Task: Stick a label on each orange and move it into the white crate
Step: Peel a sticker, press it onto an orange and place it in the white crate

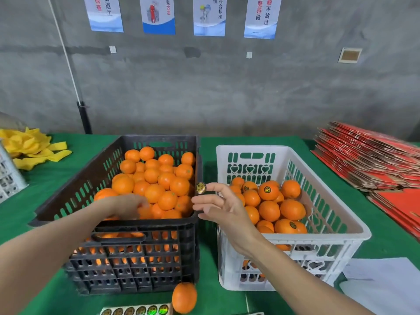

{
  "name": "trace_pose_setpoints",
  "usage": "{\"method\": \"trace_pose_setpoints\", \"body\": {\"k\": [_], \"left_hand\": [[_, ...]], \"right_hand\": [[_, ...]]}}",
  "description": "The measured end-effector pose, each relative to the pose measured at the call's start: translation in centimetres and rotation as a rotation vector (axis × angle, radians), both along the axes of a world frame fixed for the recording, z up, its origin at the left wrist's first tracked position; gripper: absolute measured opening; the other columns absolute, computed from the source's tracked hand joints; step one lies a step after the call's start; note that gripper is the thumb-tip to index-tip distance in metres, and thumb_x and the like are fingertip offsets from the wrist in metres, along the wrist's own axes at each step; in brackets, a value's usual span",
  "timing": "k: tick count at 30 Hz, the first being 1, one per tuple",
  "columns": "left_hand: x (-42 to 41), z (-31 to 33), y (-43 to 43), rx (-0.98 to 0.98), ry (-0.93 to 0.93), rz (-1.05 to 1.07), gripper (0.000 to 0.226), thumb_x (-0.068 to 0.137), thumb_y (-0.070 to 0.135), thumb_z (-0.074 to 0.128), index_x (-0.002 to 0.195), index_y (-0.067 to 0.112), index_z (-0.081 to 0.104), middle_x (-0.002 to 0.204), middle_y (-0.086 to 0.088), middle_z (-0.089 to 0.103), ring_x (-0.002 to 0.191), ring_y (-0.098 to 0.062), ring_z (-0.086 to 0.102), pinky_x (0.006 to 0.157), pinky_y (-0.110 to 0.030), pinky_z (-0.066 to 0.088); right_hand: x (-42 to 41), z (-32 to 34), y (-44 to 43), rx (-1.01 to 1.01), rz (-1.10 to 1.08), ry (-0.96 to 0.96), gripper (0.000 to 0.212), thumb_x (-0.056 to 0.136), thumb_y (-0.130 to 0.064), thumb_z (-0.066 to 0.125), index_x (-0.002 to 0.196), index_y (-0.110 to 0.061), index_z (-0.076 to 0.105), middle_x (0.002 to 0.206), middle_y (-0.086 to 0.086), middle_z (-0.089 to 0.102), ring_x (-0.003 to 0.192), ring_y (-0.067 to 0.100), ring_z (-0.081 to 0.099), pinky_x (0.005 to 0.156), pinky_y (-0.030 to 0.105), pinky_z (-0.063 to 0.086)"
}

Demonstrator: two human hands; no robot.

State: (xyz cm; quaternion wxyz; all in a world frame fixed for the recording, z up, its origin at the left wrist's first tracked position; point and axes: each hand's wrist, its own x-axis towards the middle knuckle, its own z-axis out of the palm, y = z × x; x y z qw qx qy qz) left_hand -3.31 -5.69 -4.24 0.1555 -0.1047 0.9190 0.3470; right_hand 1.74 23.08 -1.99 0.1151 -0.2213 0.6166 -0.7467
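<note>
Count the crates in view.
3. The black crate centre-left, the white crate right of it, and a pale crate is cut off at the left edge. More may lie out of frame.

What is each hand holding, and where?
Right hand: round label stuck on its index fingertip. Left hand: on oranges in the black crate, grip unclear.

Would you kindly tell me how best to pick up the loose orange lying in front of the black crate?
I'd come from above and grip the loose orange across its rounded sides: the black crate stands right behind it and the label sheet lies at its left.
</note>
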Motion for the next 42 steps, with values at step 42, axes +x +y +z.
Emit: {"method": "trace_pose_setpoints", "body": {"k": [42], "left_hand": [[9.0,5.1,19.4,1.685,-0.003,0.294,0.054,0.073,0.037,0.062,0.118,0.007,0.06,0.107,-0.018,0.071,0.09,-0.029,0.072,0.067,-0.035,0.059]], "right_hand": [[2.2,3.4,4.5,0.107,-0.26,0.131,0.015,0.088,-0.003,0.059,0.076,-0.011,0.063,0.125,0.008,0.059,0.108,0.018,0.06,0.095,0.04,0.049]]}}
